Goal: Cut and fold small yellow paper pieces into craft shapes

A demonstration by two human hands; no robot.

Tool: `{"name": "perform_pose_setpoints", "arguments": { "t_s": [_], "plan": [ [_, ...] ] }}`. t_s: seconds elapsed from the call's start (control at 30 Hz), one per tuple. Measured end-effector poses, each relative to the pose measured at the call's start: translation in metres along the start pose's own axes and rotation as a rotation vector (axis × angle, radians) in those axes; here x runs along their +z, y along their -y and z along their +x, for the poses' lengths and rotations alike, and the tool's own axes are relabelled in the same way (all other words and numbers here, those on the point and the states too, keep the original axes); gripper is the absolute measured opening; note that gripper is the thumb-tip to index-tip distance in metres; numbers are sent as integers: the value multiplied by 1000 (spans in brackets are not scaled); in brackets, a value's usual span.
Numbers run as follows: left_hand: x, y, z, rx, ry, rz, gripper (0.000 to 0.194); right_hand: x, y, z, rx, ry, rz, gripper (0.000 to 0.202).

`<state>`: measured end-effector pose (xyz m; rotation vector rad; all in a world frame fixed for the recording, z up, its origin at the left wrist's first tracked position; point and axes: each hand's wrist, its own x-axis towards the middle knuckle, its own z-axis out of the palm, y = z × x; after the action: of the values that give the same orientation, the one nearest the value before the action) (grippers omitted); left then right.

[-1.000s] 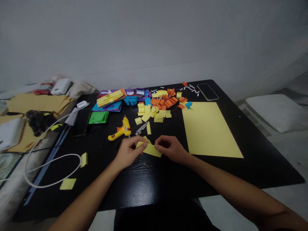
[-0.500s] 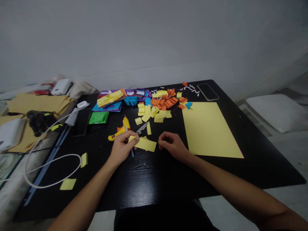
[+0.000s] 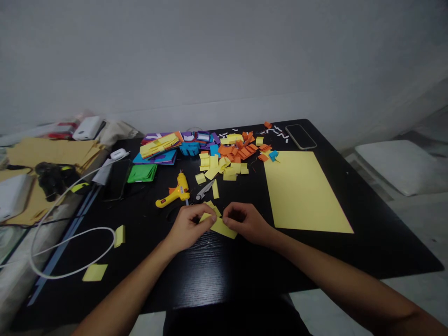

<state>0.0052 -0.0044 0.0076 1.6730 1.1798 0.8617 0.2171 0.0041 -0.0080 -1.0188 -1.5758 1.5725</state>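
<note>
A yellow paper strip (image 3: pixel 224 228) slants between my two hands above the black table. My left hand (image 3: pixel 191 225) pinches its left end between thumb and fingers. On the strip's upper right edge, my right hand (image 3: pixel 247 224) has thumb and fingertips closed. Just behind the strip lie small yellow paper pieces (image 3: pixel 213 207), partly covered by it. Scissors (image 3: pixel 205 191) rest beyond my left hand, their handles mostly hidden. A yellow glue gun (image 3: pixel 175 190) lies on its side to their left.
A large yellow sheet (image 3: pixel 306 191) covers the table's right part, with a phone (image 3: pixel 301 136) behind it. Folded orange pieces (image 3: pixel 240 150) and yellow pieces pile at the back. Green paper (image 3: pixel 142 173), a second phone (image 3: pixel 118 179) and a looped white cable (image 3: pixel 73 276) lie left.
My right hand has moved in from beside the strip and now grips it. The strip has come slightly nearer and tilted, its right end lower. My left hand has shifted right with it.
</note>
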Motion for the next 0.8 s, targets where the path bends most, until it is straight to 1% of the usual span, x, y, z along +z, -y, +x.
{"name": "perform_pose_setpoints", "arguments": {
  "t_s": [0.07, 0.17, 0.27, 0.37, 0.47, 0.57, 0.63, 0.73, 0.8],
  "plan": [
    [-6, 0, 2, -21, -76, -60, 15, -3, 0, 2, 10, -11, -5, 15],
    [-16, 1, 6, -69, -222, -138, 12, -6, -1, 5, 26, -37, 10, 14],
    [-19, 2, 8, -105, -252, -178, 12, -8, 0, 7, 29, -66, 38, 14],
    [-17, 1, 8, -103, -233, -188, 13, -7, 2, 6, 8, -81, 88, 16],
    [-13, 0, 7, -69, -193, -157, 15, -5, 4, 4, 2, -50, 116, 22],
    [-10, -1, 5, -31, -118, -97, 16, -3, 3, 3, -3, -49, 1, 22],
    [-8, -1, 4, 12, -76, -9, 15, -2, 1, 2, -2, -43, -60, 20],
    [-5, -1, 3, 78, 4, 104, 13, 0, -2, 1, -7, -1, -95, 16],
    [-2, -1, 2, 94, 70, 124, 13, 1, -3, 0, -37, 26, -120, 14]
  ]
}}
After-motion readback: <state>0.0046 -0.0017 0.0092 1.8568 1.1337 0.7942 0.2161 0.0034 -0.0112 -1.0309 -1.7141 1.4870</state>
